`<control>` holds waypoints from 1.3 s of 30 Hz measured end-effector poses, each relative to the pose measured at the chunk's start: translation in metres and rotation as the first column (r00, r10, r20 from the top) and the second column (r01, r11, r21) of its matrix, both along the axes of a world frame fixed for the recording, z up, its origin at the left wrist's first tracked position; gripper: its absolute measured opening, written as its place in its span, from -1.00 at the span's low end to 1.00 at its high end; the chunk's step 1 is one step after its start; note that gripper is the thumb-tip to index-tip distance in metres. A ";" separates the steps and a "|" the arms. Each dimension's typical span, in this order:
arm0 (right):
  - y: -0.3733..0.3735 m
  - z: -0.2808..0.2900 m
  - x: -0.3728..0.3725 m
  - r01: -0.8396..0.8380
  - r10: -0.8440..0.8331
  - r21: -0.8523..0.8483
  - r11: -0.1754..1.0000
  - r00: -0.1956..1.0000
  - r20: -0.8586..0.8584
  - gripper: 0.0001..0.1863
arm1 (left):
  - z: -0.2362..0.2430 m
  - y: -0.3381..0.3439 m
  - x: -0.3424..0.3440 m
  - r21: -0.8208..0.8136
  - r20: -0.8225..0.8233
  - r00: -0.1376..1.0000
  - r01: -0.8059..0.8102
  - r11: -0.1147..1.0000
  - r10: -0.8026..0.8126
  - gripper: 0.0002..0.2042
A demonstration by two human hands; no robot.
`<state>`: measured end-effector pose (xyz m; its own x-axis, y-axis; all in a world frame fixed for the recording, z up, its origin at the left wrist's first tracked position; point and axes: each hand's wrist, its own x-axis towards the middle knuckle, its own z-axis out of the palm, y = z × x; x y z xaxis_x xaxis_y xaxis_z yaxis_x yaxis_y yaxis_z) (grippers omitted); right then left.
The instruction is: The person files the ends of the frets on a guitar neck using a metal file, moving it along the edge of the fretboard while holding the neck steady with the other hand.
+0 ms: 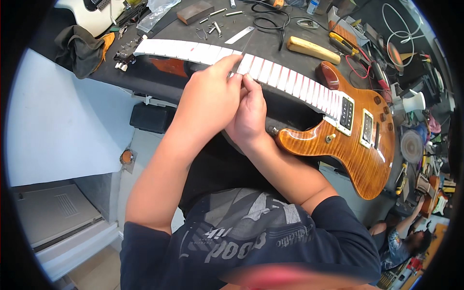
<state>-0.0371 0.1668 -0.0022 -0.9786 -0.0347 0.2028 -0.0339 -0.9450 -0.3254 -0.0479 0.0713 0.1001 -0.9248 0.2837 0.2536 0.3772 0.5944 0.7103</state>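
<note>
Dark workbench (266,47), amber guitar (350,145), pale lettering (233,249) on shirt (285,253).

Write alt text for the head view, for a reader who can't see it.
A person's left hand and right hand are close together at the white-covered fretboard of a glossy amber electric guitar, along a cluttered dark workbench.

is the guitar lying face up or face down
Face up: the guitar shows its two pickups, dark knobs and white-covered fretboard to the camera.
</note>
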 end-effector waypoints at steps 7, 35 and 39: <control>0.004 -0.011 -0.004 0.066 -0.065 0.053 0.996 0.998 -0.009 -0.48 | 0.002 -0.051 0.104 0.042 0.234 0.972 -0.002 0.999 -0.008 -0.56; 0.010 -0.004 -0.002 0.027 -0.026 0.009 1.000 0.999 -0.038 -0.50 | 0.027 -0.039 0.096 -0.043 0.328 0.943 -0.038 0.998 0.050 -0.59; -0.002 0.007 -0.001 0.041 -0.042 -0.030 0.999 0.998 -0.049 -0.51 | 0.017 -0.007 0.017 -0.128 0.082 0.996 -0.025 0.991 0.035 -0.59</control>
<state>-0.0383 0.1646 0.0053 -0.9678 0.0123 0.2514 -0.0887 -0.9514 -0.2948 -0.0305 0.0643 0.1173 -0.9498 0.2804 0.1389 0.3002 0.6919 0.6566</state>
